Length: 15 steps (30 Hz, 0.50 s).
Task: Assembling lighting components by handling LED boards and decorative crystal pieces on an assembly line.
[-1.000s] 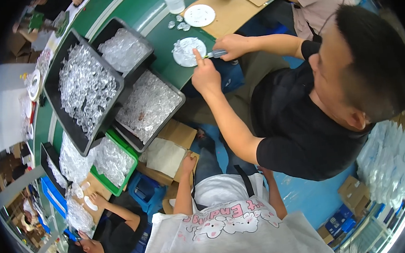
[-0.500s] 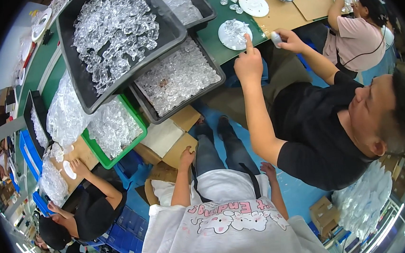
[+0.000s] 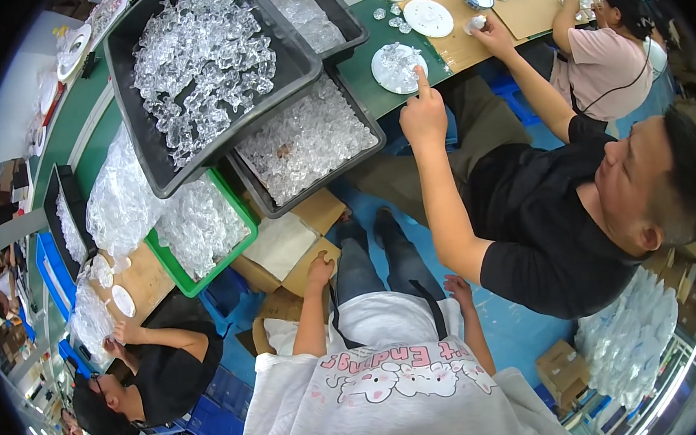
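Note:
My left hand [image 3: 319,270] hangs beside my thigh, at the edge of an open cardboard box [image 3: 309,271]. Its fingers are loosely bent, with nothing visible in them; whether it touches the box I cannot tell. By my other hip, my right hand [image 3: 457,288] hangs down with fingers apart and empty. A co-worker in a black shirt stands to the right, one finger pointing at clear plastic pieces on a white round plate [image 3: 390,77]. The co-worker's other hand holds a small whitish piece [image 3: 476,23].
Black bins [image 3: 297,190] of clear plastic pieces stack on the green table [image 3: 372,105]. A green crate [image 3: 249,240] and a plastic bag [image 3: 118,207] lie left of them. Other people sit at far right and lower left. A carton [image 3: 562,368] stands behind at right.
The co-worker's hand with the whitish piece has moved up and away over the table. The seated person at left has drawn a hand back from a white disc. My hands stay put.

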Available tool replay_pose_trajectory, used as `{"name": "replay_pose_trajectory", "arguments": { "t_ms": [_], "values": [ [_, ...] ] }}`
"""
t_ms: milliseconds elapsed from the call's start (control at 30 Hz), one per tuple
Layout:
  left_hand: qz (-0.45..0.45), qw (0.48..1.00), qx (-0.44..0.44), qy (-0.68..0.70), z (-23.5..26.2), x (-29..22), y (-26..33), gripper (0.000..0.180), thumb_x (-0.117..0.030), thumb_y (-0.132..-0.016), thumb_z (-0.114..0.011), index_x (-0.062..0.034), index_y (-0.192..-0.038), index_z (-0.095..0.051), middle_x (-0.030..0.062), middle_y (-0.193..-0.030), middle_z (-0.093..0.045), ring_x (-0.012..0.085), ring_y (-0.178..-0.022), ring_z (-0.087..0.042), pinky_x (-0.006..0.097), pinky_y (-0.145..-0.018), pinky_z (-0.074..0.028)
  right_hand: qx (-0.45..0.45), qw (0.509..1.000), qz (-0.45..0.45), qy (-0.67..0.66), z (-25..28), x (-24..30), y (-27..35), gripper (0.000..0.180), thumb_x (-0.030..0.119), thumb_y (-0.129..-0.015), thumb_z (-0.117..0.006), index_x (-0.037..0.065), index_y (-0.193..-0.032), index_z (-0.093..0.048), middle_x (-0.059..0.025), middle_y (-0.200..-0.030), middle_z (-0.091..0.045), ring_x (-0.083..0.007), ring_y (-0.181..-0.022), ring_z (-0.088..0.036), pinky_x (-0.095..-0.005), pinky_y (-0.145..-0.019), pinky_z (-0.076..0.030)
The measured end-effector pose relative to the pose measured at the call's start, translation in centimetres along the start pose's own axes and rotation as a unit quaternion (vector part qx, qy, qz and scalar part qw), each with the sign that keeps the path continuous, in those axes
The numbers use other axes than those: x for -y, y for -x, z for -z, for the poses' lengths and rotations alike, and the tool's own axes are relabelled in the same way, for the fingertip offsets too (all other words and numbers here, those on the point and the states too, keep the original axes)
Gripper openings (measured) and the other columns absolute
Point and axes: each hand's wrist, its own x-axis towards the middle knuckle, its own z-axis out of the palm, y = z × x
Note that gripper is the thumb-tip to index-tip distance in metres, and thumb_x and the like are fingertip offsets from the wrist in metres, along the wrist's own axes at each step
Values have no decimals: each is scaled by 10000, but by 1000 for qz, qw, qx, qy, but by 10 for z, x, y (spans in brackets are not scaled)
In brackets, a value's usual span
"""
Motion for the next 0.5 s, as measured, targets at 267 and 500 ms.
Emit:
{"name": "replay_pose_trajectory", "arguments": {
  "t_ms": [267, 500],
  "values": [
    [-30, 999, -18, -36, 1, -4, -6, 457, -252, -762, -522, -75, -1176, -445, 192, -882, -613, 327, -874, -578, 383, -778, -451, -6, 999, 3, -32, -5, 0, 7, 283, 267, -813, -497, 158, -1061, -579, -22, -952, -618, -124, -853, -568, -297, -714, -424],
    [-28, 999, -18, -27, 1, 1, 0, 460, -248, -759, -523, -67, -1174, -447, 194, -866, -613, 330, -849, -581, 386, -759, -453, -6, 999, 4, -45, -6, -8, 6, 280, 259, -807, -518, 140, -1052, -584, -41, -944, -617, -134, -830, -577, -297, -696, -440]
  ]
}}
